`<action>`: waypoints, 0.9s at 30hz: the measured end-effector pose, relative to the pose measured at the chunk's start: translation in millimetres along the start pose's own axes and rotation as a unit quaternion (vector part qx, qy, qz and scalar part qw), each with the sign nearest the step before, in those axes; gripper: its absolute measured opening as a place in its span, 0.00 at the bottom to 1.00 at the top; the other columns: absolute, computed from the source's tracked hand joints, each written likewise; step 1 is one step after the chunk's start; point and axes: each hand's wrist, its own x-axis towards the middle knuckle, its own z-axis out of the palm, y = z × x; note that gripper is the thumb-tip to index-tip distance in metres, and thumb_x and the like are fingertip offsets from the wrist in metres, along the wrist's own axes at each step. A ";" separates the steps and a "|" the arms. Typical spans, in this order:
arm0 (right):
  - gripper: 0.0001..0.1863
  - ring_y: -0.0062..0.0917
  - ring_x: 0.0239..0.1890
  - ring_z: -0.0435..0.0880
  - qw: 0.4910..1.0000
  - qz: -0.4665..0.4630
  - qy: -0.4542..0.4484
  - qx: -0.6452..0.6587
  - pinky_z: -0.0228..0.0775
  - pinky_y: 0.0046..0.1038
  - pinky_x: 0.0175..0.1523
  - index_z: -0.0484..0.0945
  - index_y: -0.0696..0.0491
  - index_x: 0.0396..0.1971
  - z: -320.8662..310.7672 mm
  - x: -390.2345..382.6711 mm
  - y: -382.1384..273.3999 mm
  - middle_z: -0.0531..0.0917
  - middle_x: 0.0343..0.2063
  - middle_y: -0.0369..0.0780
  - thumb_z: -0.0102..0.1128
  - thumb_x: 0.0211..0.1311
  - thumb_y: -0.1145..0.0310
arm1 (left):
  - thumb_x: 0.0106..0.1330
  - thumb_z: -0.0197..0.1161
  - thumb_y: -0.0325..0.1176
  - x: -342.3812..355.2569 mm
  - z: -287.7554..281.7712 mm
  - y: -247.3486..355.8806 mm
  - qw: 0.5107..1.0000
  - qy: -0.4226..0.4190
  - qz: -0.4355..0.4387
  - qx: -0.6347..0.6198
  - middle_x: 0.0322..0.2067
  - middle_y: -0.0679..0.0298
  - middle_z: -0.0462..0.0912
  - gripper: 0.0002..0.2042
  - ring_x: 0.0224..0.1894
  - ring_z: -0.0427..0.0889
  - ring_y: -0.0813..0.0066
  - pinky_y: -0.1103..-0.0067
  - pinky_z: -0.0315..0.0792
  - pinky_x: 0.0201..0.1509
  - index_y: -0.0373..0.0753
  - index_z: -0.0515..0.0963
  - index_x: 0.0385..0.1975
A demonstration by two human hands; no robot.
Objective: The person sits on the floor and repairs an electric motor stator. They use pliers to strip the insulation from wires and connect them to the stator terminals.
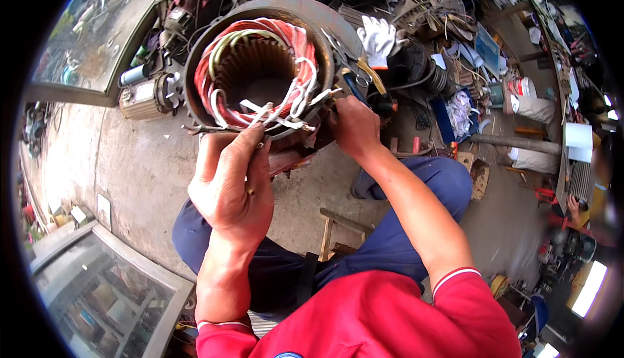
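Between my knees stands a motor stator [323, 59], a round metal housing with its bore facing up. Red-wrapped windings [211, 62] ring the bore, with white sleeved leads [286, 119] crossing over the near rim. My left hand [235, 179] is at the near side of the rim, thumb and fingers pinched on the white sleeved leads. Thin wire ends show by its palm. My right hand [357, 127] is closed at the right of the rim, beside the lead ends. Its fingertips are turned away, so what they hold is hidden.
White gloves [379, 38], scissors [365, 77] and a hammer [372, 75] lie right of the stator. A small motor [146, 98] stands at the left. Tangled cables and scrap crowd the far side. A glazed frame [107, 293] is at the lower left, a wooden stool [338, 228] below.
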 end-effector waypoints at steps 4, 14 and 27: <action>0.06 0.41 0.39 0.84 1.000 -0.002 0.024 0.012 0.76 0.44 0.37 0.78 0.52 0.29 -5.7 3.2 -5.9 0.81 0.32 0.44 0.62 0.56 0.66 | 0.57 0.68 0.14 -2.7 4.9 -5.6 0.999 0.038 0.027 0.006 0.30 0.57 0.81 0.12 0.29 0.80 0.69 0.79 0.73 0.31 0.31 0.83 0.40; 0.05 0.10 0.26 0.77 0.914 0.094 0.051 0.392 0.70 0.16 0.34 0.81 0.59 0.36 -122.0 -19.9 -54.3 0.81 0.25 0.30 0.64 0.60 0.82 | 0.54 0.68 0.21 -21.8 32.2 12.3 0.999 0.012 0.018 -0.029 0.22 0.56 0.80 0.26 0.19 0.80 0.64 0.72 0.74 0.24 0.27 0.75 0.56; 0.08 0.16 0.31 0.81 0.914 -0.063 0.074 0.395 0.73 0.18 0.36 0.82 0.61 0.37 -150.1 -16.4 -92.2 0.83 0.34 0.38 0.65 0.57 0.86 | 0.48 0.67 0.25 -23.6 26.5 4.9 0.993 -0.097 0.009 0.066 0.21 0.63 0.76 0.34 0.19 0.79 0.63 0.68 0.73 0.22 0.41 0.75 0.63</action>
